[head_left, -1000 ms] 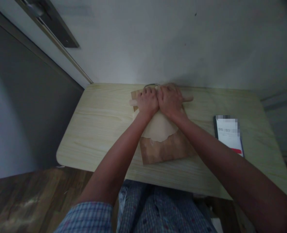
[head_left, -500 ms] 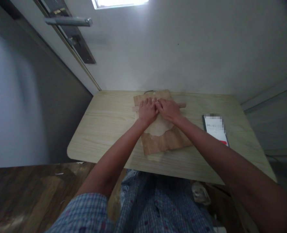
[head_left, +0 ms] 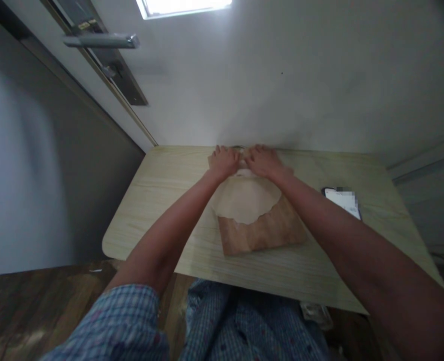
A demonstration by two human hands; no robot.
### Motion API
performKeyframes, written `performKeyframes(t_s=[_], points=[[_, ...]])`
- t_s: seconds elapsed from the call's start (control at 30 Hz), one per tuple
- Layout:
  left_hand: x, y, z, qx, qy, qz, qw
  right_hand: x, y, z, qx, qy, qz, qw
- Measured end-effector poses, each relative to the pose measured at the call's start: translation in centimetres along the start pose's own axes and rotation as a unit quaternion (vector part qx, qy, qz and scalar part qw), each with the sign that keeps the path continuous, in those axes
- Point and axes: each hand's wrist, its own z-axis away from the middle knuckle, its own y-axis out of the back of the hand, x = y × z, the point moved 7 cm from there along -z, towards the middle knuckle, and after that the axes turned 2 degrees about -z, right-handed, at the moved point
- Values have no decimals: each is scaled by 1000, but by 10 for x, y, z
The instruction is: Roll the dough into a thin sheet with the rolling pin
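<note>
A pale, thin sheet of dough (head_left: 246, 198) lies flat on a brown wooden board (head_left: 259, 235), its near edge uneven. Across the dough's far part runs a rolling pin (head_left: 245, 172), mostly hidden beneath my hands. My left hand (head_left: 224, 161) rests palm down on the pin's left part, fingers stretched forward. On the right part, my right hand (head_left: 263, 161) presses down likewise, fingers reaching toward the board's far edge. A small gap between the hands shows the pin's middle. Some blur softens the fingertips.
The board sits on a light wood-grain table (head_left: 150, 200) against a white door (head_left: 319, 90) with a metal handle (head_left: 101, 41). To the right of the board lies a phone (head_left: 343, 201), partly behind my right forearm. A clear container (head_left: 317, 315) is below the table's front edge.
Both hands have moved forward with the rolling pin, to the far part of the board, and now sit slightly further apart. More of the dough shows. The camera view has shifted a little.
</note>
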Motion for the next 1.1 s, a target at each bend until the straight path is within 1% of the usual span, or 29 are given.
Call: performKeyframes(t_s=[0.1, 0.17, 0.23, 0.5, 0.77, 0.97, 1.1], points=[[-4, -4, 0, 19, 58, -9, 998, 3, -2, 2, 24, -28, -6, 999], [-3, -4, 2, 37, 75, -20, 996, 3, -2, 4, 28, -26, -12, 999], [-2, -3, 4, 44, 80, -28, 995, 2, 0, 6, 32, -23, -16, 999], [3, -3, 8, 27, 63, -43, 997, -4, -1, 12, 48, 14, -7, 999], [7, -6, 13, 4, 43, -35, 998, -7, 0, 19, 37, 29, 0, 999], [11, -3, 26, 31, 31, -38, 998, -11, 2, 31, 30, 28, -5, 999], [15, -2, 38, 51, 26, -38, 998, -15, 2, 41, 40, 38, 2, 998]])
